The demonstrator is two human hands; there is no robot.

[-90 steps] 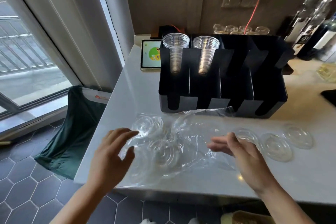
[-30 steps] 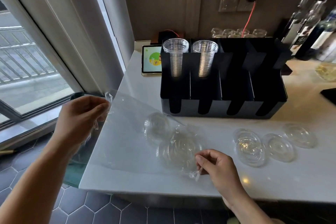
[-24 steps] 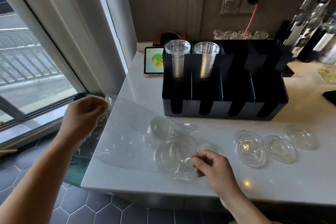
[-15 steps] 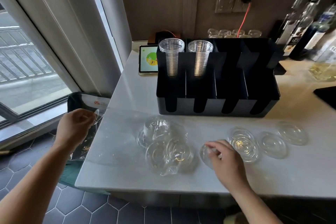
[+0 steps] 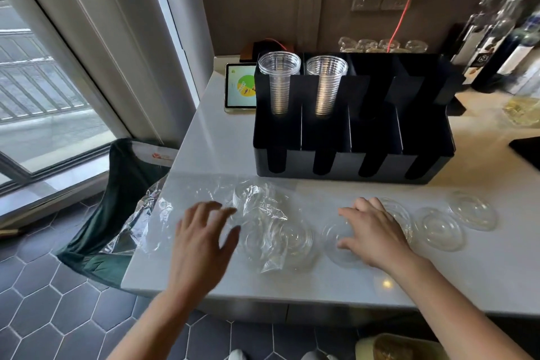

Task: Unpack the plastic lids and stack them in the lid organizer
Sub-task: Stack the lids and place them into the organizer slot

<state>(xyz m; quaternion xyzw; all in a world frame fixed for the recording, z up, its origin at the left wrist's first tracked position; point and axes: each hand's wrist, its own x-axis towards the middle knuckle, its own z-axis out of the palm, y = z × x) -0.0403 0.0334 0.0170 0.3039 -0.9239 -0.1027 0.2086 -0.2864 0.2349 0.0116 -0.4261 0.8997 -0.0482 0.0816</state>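
Several clear plastic lids (image 5: 280, 235) lie in a loose pile on the white counter (image 5: 292, 280), partly under a crumpled clear plastic bag (image 5: 260, 202). My left hand (image 5: 204, 238) hovers over the bag's left part with fingers spread, holding nothing. My right hand (image 5: 372, 231) lies flat, fingers apart, on a single lid (image 5: 334, 242). Right of it sit a lid stack (image 5: 404, 218) and two more lids (image 5: 439, 228) (image 5: 473, 210). The black lid organizer (image 5: 350, 152) stands behind, its front slots showing nothing inside.
Two stacks of clear cups (image 5: 279, 82) (image 5: 325, 86) fill the organizer's back left slots. A tablet (image 5: 239, 88) leans left of it. The bag's tail (image 5: 137, 228) hangs off the counter's left edge over a green-lined bin (image 5: 117, 199). Bottles (image 5: 496, 38) stand far right.
My left hand let go of the bag's end off the counter's edge and came right over the pile. My right hand moved right and flattened onto a single lid.
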